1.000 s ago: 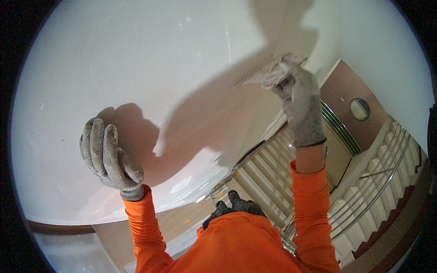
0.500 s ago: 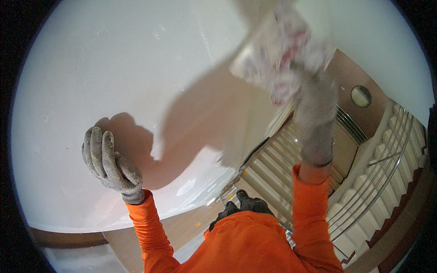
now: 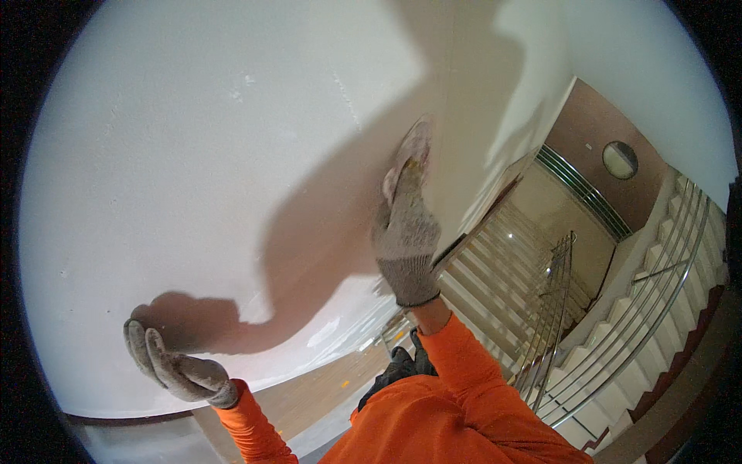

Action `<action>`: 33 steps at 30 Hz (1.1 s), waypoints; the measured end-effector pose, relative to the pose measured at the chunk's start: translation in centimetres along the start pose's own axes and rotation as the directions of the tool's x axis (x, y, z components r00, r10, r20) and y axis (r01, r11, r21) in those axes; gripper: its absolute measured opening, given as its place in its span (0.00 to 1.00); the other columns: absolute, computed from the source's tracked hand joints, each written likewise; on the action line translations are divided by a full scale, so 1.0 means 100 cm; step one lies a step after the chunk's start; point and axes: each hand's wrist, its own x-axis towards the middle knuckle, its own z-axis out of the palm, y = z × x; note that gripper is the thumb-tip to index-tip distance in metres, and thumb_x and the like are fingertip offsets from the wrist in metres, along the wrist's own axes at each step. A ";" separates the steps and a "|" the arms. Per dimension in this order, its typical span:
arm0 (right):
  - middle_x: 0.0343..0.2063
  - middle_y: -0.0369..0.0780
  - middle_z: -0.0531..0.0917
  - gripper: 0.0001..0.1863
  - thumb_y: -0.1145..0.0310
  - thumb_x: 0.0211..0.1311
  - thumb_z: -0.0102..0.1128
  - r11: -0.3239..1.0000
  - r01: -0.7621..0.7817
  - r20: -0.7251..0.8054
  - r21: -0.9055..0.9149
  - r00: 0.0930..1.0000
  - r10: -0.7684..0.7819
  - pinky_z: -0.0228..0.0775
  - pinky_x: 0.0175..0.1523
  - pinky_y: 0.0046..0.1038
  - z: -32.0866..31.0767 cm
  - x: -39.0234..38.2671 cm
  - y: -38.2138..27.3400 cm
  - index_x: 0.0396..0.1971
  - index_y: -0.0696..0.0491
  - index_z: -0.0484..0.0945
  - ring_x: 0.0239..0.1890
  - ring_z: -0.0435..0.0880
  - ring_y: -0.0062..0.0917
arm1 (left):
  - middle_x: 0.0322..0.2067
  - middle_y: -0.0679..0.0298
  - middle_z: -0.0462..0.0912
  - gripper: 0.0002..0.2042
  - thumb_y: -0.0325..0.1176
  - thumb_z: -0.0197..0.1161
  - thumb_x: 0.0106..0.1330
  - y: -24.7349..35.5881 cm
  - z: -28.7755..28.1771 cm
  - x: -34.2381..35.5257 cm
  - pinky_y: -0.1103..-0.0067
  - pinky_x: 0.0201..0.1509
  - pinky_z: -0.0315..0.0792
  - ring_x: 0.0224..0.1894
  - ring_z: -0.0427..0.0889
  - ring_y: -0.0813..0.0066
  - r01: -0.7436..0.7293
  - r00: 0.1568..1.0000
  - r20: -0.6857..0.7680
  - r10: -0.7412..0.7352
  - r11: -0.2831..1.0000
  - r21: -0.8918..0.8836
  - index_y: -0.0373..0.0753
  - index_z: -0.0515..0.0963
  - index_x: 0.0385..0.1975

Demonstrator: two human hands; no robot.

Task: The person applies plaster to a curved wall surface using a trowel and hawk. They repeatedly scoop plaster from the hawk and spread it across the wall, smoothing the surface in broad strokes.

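My right hand (image 3: 407,232), in a grey knit glove, is raised to the pale wall at the centre. Its fingers are closed on a pale, red-marked sheet (image 3: 416,147), seen almost edge-on against the wall. What the sheet is made of I cannot tell. My left hand (image 3: 179,369), gloved the same way, is at the lower left with its fingers stretched out and nothing in it. Its fingertips are close to the wall; whether they touch I cannot tell. The whitish wall (image 3: 193,178) carries a few white smears and small marks, and my arm's shadow falls across it.
Tiled steps (image 3: 487,267) go down beyond my right arm. A metal handrail (image 3: 657,309) curves along another flight at the right. A brown wall with a round opening (image 3: 620,160) is at the far right. My dark shoes (image 3: 402,359) stand on a tan floor (image 3: 309,398).
My right hand has swung left and down with the sheet, from the upper right to the wall's centre. My left hand has moved down and slightly left in view.
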 end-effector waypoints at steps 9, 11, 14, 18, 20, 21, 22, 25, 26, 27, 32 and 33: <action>0.58 0.62 0.75 0.37 0.68 0.66 0.56 0.916 0.401 0.174 0.009 0.902 -0.396 0.81 0.38 0.38 -0.006 -0.103 -0.041 0.71 0.67 0.57 0.44 0.82 0.44 | 0.61 0.42 0.74 0.26 0.47 0.40 0.78 0.052 0.051 0.031 0.49 0.64 0.75 0.65 0.73 0.42 0.124 0.961 -0.228 -0.154 0.982 -0.142 0.29 0.70 0.60; 0.51 0.60 0.81 0.32 0.67 0.70 0.55 0.909 0.217 0.224 0.356 0.924 -0.309 0.79 0.30 0.38 -0.026 -0.111 -0.051 0.71 0.62 0.60 0.29 0.86 0.39 | 0.62 0.43 0.74 0.27 0.49 0.40 0.78 0.050 0.051 0.042 0.49 0.66 0.74 0.66 0.72 0.42 0.069 0.968 -0.231 -0.093 0.992 -0.108 0.31 0.72 0.60; 0.38 0.52 0.86 0.26 0.66 0.70 0.58 0.809 0.051 0.274 0.586 0.927 -0.257 0.76 0.29 0.37 -0.065 -0.105 0.006 0.66 0.54 0.69 0.25 0.84 0.37 | 0.63 0.43 0.73 0.27 0.49 0.42 0.77 0.057 0.079 0.057 0.51 0.67 0.73 0.66 0.72 0.42 -0.028 0.985 -0.174 0.002 0.989 -0.145 0.32 0.73 0.60; 0.26 0.45 0.82 0.13 0.62 0.73 0.56 0.962 -0.045 0.030 0.268 0.999 0.039 0.74 0.34 0.40 -0.083 -0.091 0.069 0.46 0.55 0.79 0.26 0.82 0.39 | 0.62 0.43 0.73 0.27 0.50 0.49 0.74 0.067 0.100 0.080 0.54 0.67 0.73 0.63 0.75 0.47 -0.151 0.977 -0.182 0.113 0.966 -0.212 0.33 0.71 0.62; 0.24 0.45 0.80 0.15 0.60 0.73 0.55 0.985 -0.043 -0.143 0.165 0.987 0.068 0.72 0.36 0.42 -0.060 -0.076 0.103 0.38 0.59 0.80 0.28 0.81 0.40 | 0.62 0.44 0.72 0.28 0.50 0.50 0.74 0.068 0.098 0.086 0.54 0.67 0.74 0.63 0.75 0.47 -0.152 0.979 -0.167 0.113 0.958 -0.245 0.33 0.71 0.62; 0.24 0.46 0.80 0.15 0.60 0.72 0.55 0.963 -0.134 -0.113 0.234 0.980 0.164 0.71 0.36 0.43 -0.051 -0.071 0.115 0.37 0.59 0.80 0.29 0.81 0.40 | 0.62 0.44 0.72 0.28 0.51 0.50 0.74 0.068 0.098 0.084 0.54 0.67 0.74 0.64 0.75 0.47 -0.124 0.984 -0.156 0.082 0.953 -0.278 0.32 0.71 0.62; 0.24 0.47 0.80 0.16 0.60 0.72 0.55 0.927 -0.223 -0.084 0.300 0.962 0.259 0.70 0.37 0.44 -0.043 -0.065 0.126 0.35 0.59 0.80 0.29 0.80 0.41 | 0.62 0.44 0.72 0.28 0.51 0.49 0.74 0.074 0.100 0.084 0.53 0.67 0.73 0.64 0.74 0.46 -0.109 0.986 -0.158 0.061 0.943 -0.314 0.32 0.71 0.61; 0.24 0.48 0.79 0.15 0.61 0.71 0.55 0.892 -0.332 0.034 0.306 0.940 0.338 0.69 0.36 0.43 -0.041 -0.052 0.138 0.35 0.59 0.80 0.29 0.80 0.41 | 0.62 0.44 0.71 0.28 0.49 0.49 0.74 0.089 0.103 0.087 0.50 0.67 0.73 0.65 0.73 0.43 -0.080 0.985 -0.169 0.013 0.914 -0.398 0.30 0.71 0.61; 0.24 0.48 0.78 0.14 0.61 0.71 0.55 0.912 -0.323 0.052 0.255 0.946 0.320 0.69 0.36 0.43 -0.040 -0.049 0.138 0.35 0.58 0.80 0.28 0.80 0.42 | 0.62 0.44 0.71 0.26 0.45 0.45 0.75 0.096 0.103 0.088 0.51 0.66 0.74 0.64 0.73 0.43 -0.093 0.985 -0.173 0.026 0.915 -0.392 0.29 0.72 0.61; 0.23 0.49 0.78 0.14 0.61 0.71 0.54 0.928 -0.311 0.070 0.204 0.951 0.303 0.69 0.36 0.43 -0.038 -0.047 0.137 0.35 0.58 0.80 0.28 0.80 0.42 | 0.62 0.43 0.71 0.24 0.41 0.42 0.75 0.102 0.103 0.089 0.52 0.66 0.76 0.64 0.74 0.43 -0.105 0.984 -0.176 0.039 0.917 -0.385 0.29 0.72 0.60; 0.22 0.46 0.78 0.09 0.66 0.69 0.55 0.826 -0.356 0.063 0.436 0.928 0.367 0.71 0.35 0.44 -0.035 -0.021 0.086 0.37 0.55 0.80 0.28 0.81 0.40 | 0.63 0.44 0.70 0.24 0.38 0.39 0.75 0.069 0.099 0.081 0.52 0.65 0.77 0.64 0.74 0.44 -0.114 0.982 -0.179 0.062 0.949 -0.293 0.29 0.73 0.60; 0.22 0.46 0.78 0.08 0.67 0.69 0.56 0.889 -0.279 0.028 0.363 0.957 0.288 0.72 0.34 0.44 -0.034 -0.016 0.083 0.38 0.55 0.81 0.28 0.81 0.39 | 0.64 0.44 0.70 0.24 0.39 0.39 0.75 0.074 0.100 0.078 0.52 0.65 0.77 0.64 0.74 0.44 -0.084 0.983 -0.180 0.023 0.937 -0.340 0.30 0.73 0.60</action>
